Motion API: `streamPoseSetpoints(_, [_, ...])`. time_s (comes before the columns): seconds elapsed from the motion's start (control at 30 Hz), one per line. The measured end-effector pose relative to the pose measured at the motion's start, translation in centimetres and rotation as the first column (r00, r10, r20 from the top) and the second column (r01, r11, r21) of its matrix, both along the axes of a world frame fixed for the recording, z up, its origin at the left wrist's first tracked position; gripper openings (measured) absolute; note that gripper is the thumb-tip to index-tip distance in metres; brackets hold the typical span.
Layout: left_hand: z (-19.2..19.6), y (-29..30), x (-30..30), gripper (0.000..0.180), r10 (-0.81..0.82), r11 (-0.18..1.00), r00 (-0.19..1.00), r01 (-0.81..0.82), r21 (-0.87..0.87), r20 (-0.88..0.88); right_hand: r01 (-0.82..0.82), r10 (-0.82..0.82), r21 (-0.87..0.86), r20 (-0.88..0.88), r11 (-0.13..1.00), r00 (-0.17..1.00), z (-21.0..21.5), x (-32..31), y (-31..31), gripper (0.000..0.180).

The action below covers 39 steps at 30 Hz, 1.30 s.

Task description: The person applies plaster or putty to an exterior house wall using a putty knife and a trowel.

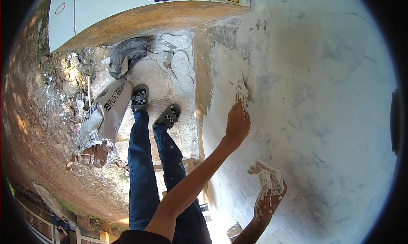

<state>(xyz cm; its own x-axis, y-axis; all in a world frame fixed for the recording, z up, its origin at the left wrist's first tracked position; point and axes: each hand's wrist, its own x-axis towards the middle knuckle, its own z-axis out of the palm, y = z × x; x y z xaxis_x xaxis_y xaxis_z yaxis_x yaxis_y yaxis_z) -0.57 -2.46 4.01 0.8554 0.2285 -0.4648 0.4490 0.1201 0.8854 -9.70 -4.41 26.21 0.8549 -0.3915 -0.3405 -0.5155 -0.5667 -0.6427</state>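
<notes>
Left grip (pixel 238 124) is against the wall (pixel 306 146), fingers folded together, apparently pinching a paste-covered tool (pixel 242 92) just past the fingertips; too caked to tell which kind. Right grip (pixel 268 198), below and to the right of the left one, is bent at the wrist and smeared with white paste (pixel 273 181). Fingers look curled, but I cannot tell whether they press on anything under the paste.

Step in hand looks like spreading paste over the wall: pale, streaky coat around both grips, with a darker patch (pixel 295 44) above and right of the left grip. As I judge it, the next move calls for the tool's edge laid flat on the wall, light even pressure, then a reload from the paste at the right grip. Thin coat by the wall's left edge, left of the left grip, probably needs care.

Also: open sack (pixel 114 100) well left of the left grip, grey plastic (pixel 135 50) above the sack, sandals (pixel 171 115) between sack and left grip.
</notes>
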Motion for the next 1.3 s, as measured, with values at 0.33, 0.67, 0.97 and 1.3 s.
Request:
streamPoseSetpoints(0.33, [2.6,5.7,-2.9,0.036,0.162,0.971,0.985,-0.169,-0.169,-0.051,-0.104,0.099,0.052,0.084,0.993,0.992,0.0,-0.7,-0.7,0.044])
streamPoseSetpoints(0.67, [-3.7,3.8,1.3,0.014,-0.033,0.967,0.991,-0.002,-0.255,-0.133,-0.134,0.131,-0.056,-0.043,0.989,0.990,-0.9,-1.6,-0.2,0.039])
streamPoseSetpoints(0.97, [3.0,4.1,-3.1,0.036,0.114,0.972,0.993,-0.112,-0.206,-0.003,-0.100,0.092,-0.190,-0.046,0.977,0.995,-0.6,-1.4,-0.6,0.042])
streamPoseSetpoints(1.3, [-2.9,2.6,-0.1,0.019,-0.022,0.983,0.999,0.015,-0.181,-0.036,-0.103,0.101,-0.050,-0.038,0.993,0.994,-1.1,-2.0,-0.1,0.040])
